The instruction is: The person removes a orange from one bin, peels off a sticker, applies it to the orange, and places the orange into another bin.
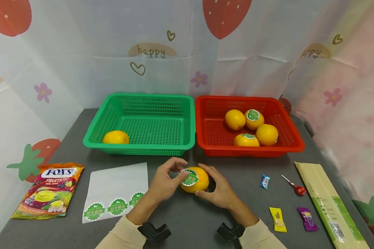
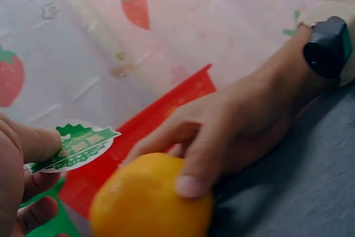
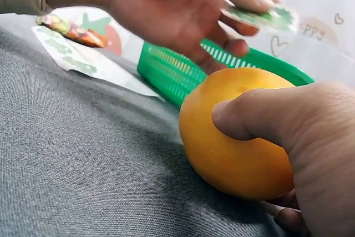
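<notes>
My right hand (image 1: 220,189) grips an orange (image 1: 203,180) low over the grey tabletop, its thumb and fingers around the fruit's right side. A round green-and-white sticker (image 2: 83,147) with a scalloped pattern is pinched between the thumb and a finger of my left hand (image 1: 162,182). From the head, the sticker overlaps the orange. Both wrist views show it raised apart from the peel, slightly bent. On the left lies a white sticker sheet (image 1: 118,185) with several matching stickers along its near edge.
A green basket (image 1: 140,152) holding one orange (image 1: 116,137) stands behind, beside a red basket (image 1: 252,152) with several oranges, some stickered. A FOX'S candy bag (image 1: 50,192) lies far left. Small wrapped candies, a lollipop (image 1: 299,190) and a long beige packet (image 1: 327,200) lie right.
</notes>
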Available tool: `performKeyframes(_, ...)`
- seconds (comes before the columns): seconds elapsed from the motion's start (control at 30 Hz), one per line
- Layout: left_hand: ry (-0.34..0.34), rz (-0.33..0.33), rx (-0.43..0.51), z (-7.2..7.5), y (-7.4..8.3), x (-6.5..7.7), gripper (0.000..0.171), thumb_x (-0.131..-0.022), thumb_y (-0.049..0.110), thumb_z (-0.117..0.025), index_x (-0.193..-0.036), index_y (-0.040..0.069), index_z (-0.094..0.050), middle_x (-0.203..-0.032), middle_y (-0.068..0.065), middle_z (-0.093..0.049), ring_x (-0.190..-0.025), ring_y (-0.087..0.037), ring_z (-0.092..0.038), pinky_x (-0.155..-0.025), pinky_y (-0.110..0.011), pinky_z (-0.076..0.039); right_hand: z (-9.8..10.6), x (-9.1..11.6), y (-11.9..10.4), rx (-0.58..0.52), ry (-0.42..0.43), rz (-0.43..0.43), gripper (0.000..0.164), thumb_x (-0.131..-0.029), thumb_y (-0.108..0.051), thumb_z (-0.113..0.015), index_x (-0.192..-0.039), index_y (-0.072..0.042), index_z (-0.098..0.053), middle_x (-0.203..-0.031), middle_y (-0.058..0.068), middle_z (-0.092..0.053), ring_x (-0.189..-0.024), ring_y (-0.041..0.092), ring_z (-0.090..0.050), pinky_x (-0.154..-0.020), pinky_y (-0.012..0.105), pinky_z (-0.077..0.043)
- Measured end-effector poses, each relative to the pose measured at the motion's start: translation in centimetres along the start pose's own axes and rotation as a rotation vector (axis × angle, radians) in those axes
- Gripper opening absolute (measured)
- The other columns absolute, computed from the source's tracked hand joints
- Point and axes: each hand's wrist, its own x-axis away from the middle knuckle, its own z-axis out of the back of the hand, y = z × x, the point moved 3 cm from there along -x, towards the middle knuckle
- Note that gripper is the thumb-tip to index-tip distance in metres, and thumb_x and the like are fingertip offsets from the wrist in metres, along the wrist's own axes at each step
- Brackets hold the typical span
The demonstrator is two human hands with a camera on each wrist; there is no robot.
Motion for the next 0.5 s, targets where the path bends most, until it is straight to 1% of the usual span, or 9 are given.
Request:
performKeyframes(0.1,0.027,0.022,0.009,-1.1,-0.3,0.0,0.018,-0.086,-0.009,-0.066,-0.103,-0.008,-0.061,-0.084,-0.016,-0.055,-0.078,-0.025,-0.051,-0.076,-0.052,-0.043,0.0,0.0,0.1,-0.001,0.004,0.008,0.076,-0.074,-0.004,-0.082,-0.14,-0.002,-0.046,-0.126,0.01,-0.055,-0.112,0.023,-0.052,-0.098,0.052,-0.038)
performKeyframes(0.2,0.078,0.046,0.016,-2.0,-0.7,0.1,0.015,-0.086,-0.008,-0.067,-0.1,-0.009,-0.062,-0.084,-0.016,-0.055,-0.08,-0.03,-0.051,-0.074,-0.052,-0.043,0.0,0.0,0.1,0.003,0.006,0.016,0.076,-0.073,-0.004,-0.082,-0.14,-0.002,-0.046,-0.125,0.01,-0.055,-0.111,0.022,-0.053,-0.096,0.05,-0.04)
performKeyframes(0.27,0.119,0.056,0.009,-2.5,-1.6,0.2,0.013,-0.085,-0.008,-0.067,-0.098,-0.008,-0.064,-0.084,-0.017,-0.054,-0.081,-0.035,-0.051,-0.074,-0.054,-0.043,-0.1,0.1,0.1,0.002,0.004,0.013,0.076,-0.074,-0.005,-0.082,-0.14,-0.002,-0.046,-0.125,0.01,-0.055,-0.111,0.022,-0.053,-0.095,0.048,-0.041)
performKeyframes(0.33,0.156,0.053,-0.009,-2.9,-2.7,0.4,0.012,-0.084,-0.008,-0.068,-0.096,-0.006,-0.065,-0.085,-0.016,-0.055,-0.084,-0.037,-0.052,-0.075,-0.055,-0.044,-0.1,0.1,0.1,0.004,0.003,0.01,0.075,-0.074,-0.005,-0.082,-0.14,-0.002,-0.046,-0.125,0.01,-0.055,-0.11,0.022,-0.053,-0.095,0.048,-0.041)
performKeyframes(0.4,0.185,0.037,-0.037,-3.3,-3.8,0.5,0.012,-0.084,-0.006,-0.07,-0.095,-0.003,-0.066,-0.085,-0.014,-0.055,-0.085,-0.037,-0.053,-0.076,-0.055,-0.045,-0.1,0.1,0.0,0.008,0.006,0.01,0.075,-0.074,-0.006,-0.082,-0.14,-0.001,-0.046,-0.125,0.01,-0.055,-0.11,0.022,-0.053,-0.095,0.049,-0.041)
performKeyframes(0.5,0.219,-0.005,-0.093,-3.5,-5.1,0.6,0.013,-0.084,-0.001,-0.072,-0.096,0.002,-0.068,-0.083,-0.007,-0.055,-0.083,-0.029,-0.053,-0.072,-0.047,-0.047,0.0,0.0,-0.1,0.013,0.014,0.014,0.075,-0.074,-0.006,-0.082,-0.139,-0.001,-0.047,-0.125,0.011,-0.055,-0.11,0.024,-0.053,-0.095,0.053,-0.04)
